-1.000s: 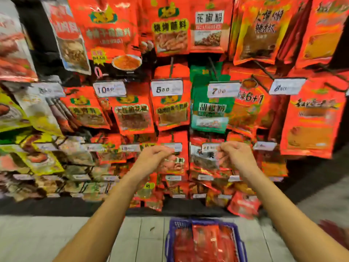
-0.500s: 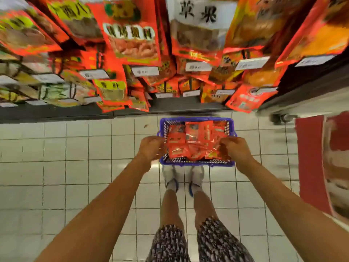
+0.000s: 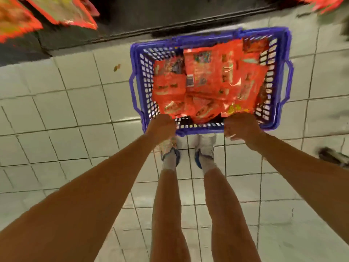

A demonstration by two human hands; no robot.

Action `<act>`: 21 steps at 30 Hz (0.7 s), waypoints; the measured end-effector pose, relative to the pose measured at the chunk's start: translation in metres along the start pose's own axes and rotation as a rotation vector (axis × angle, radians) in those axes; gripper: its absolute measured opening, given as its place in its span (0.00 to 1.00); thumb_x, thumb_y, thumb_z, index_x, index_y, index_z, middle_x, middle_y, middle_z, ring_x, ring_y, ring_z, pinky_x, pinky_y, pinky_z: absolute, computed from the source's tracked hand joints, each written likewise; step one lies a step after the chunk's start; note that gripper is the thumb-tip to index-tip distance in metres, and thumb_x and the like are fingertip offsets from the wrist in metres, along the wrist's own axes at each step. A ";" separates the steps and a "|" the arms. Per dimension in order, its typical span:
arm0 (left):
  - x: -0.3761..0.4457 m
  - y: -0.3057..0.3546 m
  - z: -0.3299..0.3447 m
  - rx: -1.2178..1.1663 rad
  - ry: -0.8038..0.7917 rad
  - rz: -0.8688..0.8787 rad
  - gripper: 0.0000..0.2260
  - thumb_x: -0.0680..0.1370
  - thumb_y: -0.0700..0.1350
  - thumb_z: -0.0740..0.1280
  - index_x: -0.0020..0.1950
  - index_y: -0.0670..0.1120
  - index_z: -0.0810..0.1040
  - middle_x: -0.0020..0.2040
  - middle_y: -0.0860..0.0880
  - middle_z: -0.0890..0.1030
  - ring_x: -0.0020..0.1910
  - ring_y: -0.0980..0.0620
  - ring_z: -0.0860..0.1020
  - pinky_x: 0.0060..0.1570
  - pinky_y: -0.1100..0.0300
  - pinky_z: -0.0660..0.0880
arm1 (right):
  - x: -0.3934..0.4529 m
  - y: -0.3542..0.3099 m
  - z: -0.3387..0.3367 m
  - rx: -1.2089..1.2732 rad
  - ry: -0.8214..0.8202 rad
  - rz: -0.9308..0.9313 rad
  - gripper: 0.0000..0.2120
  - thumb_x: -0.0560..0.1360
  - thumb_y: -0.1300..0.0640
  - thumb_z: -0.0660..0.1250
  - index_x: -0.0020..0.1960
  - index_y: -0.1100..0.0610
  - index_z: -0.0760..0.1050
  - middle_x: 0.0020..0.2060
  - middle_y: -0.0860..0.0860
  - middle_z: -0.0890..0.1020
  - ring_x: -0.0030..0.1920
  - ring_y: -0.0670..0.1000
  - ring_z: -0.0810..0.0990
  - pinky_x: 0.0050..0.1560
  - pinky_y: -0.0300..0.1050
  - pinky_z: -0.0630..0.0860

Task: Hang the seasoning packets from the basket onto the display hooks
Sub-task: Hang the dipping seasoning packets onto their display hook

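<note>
Dozens of glossy orange-red foil seasoning packets (image 3: 207, 86) lie heaped in a blue perforated plastic shopping basket (image 3: 281, 59), flat and overlapping at odd angles, their faces printed with small food pictures and yellow patches; one near the middle shows a pale barcode panel. The print is too blurred to read. The basket stands on the pale square-tiled floor (image 3: 56, 114), its far side close to the dark base strip of the display (image 3: 132, 17), its near side just ahead of the person's white-and-blue trainers (image 3: 204, 150). Both arms reach down to the basket's near edge. The left hand (image 3: 161, 127) sits at the near left corner with its fingers curled under, and whether they hold a packet or only touch the rim cannot be told. The right hand (image 3: 243, 127) is at the near right part of the rim, fingers curled and seemingly against the lowest packet's edge, though the grip is not clear. Blurred red and yellow hanging packets (image 3: 56, 12) show at the upper left.
</note>
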State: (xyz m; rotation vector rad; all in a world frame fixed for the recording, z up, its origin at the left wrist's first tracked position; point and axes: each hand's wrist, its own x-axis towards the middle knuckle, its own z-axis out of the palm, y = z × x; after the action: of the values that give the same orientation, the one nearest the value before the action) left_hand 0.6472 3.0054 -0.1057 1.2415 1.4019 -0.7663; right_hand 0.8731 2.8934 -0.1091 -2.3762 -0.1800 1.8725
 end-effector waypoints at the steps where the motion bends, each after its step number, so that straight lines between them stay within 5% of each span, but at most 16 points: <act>1: 0.014 -0.001 0.000 -0.019 0.037 -0.006 0.11 0.80 0.40 0.64 0.59 0.36 0.80 0.59 0.38 0.82 0.56 0.40 0.81 0.58 0.51 0.79 | 0.016 0.000 0.004 -0.006 -0.006 -0.004 0.10 0.81 0.63 0.62 0.59 0.65 0.78 0.42 0.56 0.79 0.42 0.56 0.79 0.50 0.53 0.81; 3: 0.044 -0.006 0.000 -0.043 0.227 -0.009 0.12 0.78 0.41 0.67 0.61 0.42 0.79 0.59 0.41 0.82 0.50 0.45 0.82 0.48 0.64 0.77 | 0.041 -0.003 0.013 0.011 0.031 -0.016 0.10 0.81 0.61 0.62 0.56 0.65 0.78 0.46 0.58 0.80 0.45 0.56 0.79 0.47 0.50 0.80; 4: 0.057 -0.008 0.000 0.004 0.314 0.034 0.16 0.77 0.40 0.68 0.65 0.43 0.77 0.60 0.42 0.81 0.52 0.45 0.81 0.47 0.63 0.75 | 0.049 -0.007 0.016 0.016 0.096 -0.030 0.09 0.80 0.59 0.63 0.54 0.62 0.79 0.48 0.58 0.81 0.47 0.58 0.80 0.48 0.51 0.80; 7: 0.092 -0.012 -0.005 0.209 0.361 0.095 0.29 0.74 0.39 0.70 0.74 0.45 0.67 0.67 0.38 0.71 0.60 0.37 0.76 0.58 0.46 0.75 | 0.072 -0.017 0.022 0.209 0.315 -0.071 0.10 0.79 0.56 0.64 0.55 0.58 0.81 0.52 0.61 0.85 0.49 0.62 0.83 0.51 0.59 0.80; 10: 0.112 -0.014 -0.008 0.378 0.344 0.106 0.31 0.73 0.37 0.70 0.75 0.45 0.63 0.68 0.38 0.64 0.60 0.33 0.76 0.59 0.39 0.76 | 0.087 -0.037 0.024 0.622 0.252 0.024 0.10 0.79 0.58 0.63 0.54 0.59 0.82 0.46 0.59 0.85 0.36 0.56 0.83 0.34 0.46 0.78; 12: 0.115 -0.010 -0.005 0.459 0.400 0.099 0.29 0.74 0.37 0.69 0.74 0.44 0.64 0.67 0.39 0.66 0.60 0.33 0.75 0.54 0.38 0.76 | 0.095 -0.051 0.026 0.691 0.252 0.087 0.07 0.75 0.56 0.73 0.50 0.58 0.82 0.42 0.56 0.85 0.29 0.52 0.80 0.27 0.42 0.77; 14: 0.112 -0.005 -0.004 0.451 0.491 0.081 0.24 0.75 0.36 0.67 0.71 0.42 0.69 0.65 0.39 0.69 0.62 0.34 0.73 0.51 0.38 0.75 | 0.101 -0.063 0.027 0.774 0.241 0.150 0.16 0.70 0.55 0.79 0.55 0.59 0.82 0.40 0.53 0.84 0.23 0.49 0.77 0.23 0.39 0.74; 18: 0.099 -0.011 -0.005 0.270 0.650 0.314 0.14 0.78 0.39 0.64 0.64 0.40 0.74 0.61 0.40 0.74 0.61 0.38 0.71 0.51 0.43 0.74 | 0.100 -0.075 0.023 1.009 0.228 0.180 0.10 0.72 0.63 0.74 0.53 0.63 0.81 0.35 0.51 0.78 0.21 0.46 0.73 0.22 0.36 0.71; 21: 0.080 -0.016 -0.014 -0.030 0.711 0.479 0.02 0.81 0.40 0.62 0.51 0.44 0.74 0.48 0.48 0.77 0.47 0.48 0.75 0.44 0.60 0.73 | 0.085 -0.072 0.021 0.992 0.314 0.038 0.06 0.73 0.66 0.72 0.49 0.60 0.78 0.34 0.51 0.78 0.25 0.47 0.76 0.23 0.38 0.73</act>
State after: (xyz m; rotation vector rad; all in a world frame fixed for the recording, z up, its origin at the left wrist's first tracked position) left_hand 0.6362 3.0359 -0.1821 1.8347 1.5479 0.0486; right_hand 0.8707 2.9780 -0.1840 -1.8739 0.6617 1.1213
